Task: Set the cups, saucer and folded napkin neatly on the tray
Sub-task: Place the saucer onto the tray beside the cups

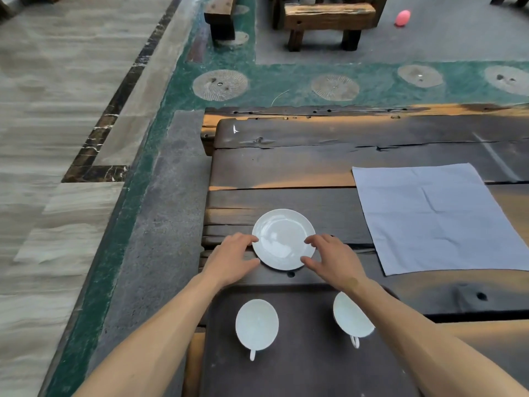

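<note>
Judging from the present layout, the task stands roughly half done. The dark weathered plank table [286, 167] carries everything, and the dark rectangular tray [300, 368] lies at its near edge, close to the near left corner. The large pale grey cloth napkin [438, 216] lies spread flat and unfolded toward the table's right side, well apart from the tray; it has yet to be folded and placed. The round white ceramic saucer [283, 239] rests on the table just beyond the tray's far edge, not yet on it. Two white ceramic cups already stand on the tray: the left cup [257, 325] near the tray's middle, the right cup [350, 316] toward its far right corner, partly hidden by the forearm, both handles turned toward the near edge. The left hand [232, 259] and right hand [332, 259] flank the saucer, fingers spread and loosely curved, fingertips at its rim on either side. Neither hand visibly pinches it; whether they bear on it cannot be told. Remaining work, as assessed: saucer, then napkin.
</note>
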`<state>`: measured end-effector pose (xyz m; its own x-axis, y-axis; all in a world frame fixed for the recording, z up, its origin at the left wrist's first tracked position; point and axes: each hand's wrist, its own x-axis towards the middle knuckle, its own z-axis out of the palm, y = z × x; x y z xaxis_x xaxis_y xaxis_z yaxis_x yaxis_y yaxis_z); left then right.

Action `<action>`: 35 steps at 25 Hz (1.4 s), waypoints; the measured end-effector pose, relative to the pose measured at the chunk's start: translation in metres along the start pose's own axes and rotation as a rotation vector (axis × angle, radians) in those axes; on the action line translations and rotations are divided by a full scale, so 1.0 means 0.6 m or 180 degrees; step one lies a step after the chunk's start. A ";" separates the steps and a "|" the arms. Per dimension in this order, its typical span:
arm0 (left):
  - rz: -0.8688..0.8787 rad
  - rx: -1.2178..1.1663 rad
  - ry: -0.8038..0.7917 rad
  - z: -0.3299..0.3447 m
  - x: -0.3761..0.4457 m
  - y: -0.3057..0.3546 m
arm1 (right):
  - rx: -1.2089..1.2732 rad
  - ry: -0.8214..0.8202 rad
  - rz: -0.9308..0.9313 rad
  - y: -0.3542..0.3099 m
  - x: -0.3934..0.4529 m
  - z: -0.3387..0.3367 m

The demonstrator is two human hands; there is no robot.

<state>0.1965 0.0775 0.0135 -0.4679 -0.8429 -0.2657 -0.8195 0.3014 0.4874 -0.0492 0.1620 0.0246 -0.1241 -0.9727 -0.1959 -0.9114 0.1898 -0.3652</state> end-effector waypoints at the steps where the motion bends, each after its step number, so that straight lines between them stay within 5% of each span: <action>1: -0.0029 0.0038 -0.0020 0.002 0.015 -0.004 | -0.0016 -0.0021 0.0026 0.008 0.016 0.003; 18: -0.0067 0.0546 -0.0520 0.076 0.152 -0.073 | -0.0247 -0.0909 0.0358 0.092 0.128 0.090; 35: -0.0107 0.0604 -0.0335 0.098 0.147 -0.052 | -0.0113 -0.0689 0.0532 0.071 0.126 0.110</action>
<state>0.1616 0.0200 -0.0741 -0.4630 -0.8056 -0.3696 -0.8782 0.3606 0.3141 -0.0715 0.1050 -0.0659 -0.1907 -0.8764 -0.4423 -0.8989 0.3369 -0.2801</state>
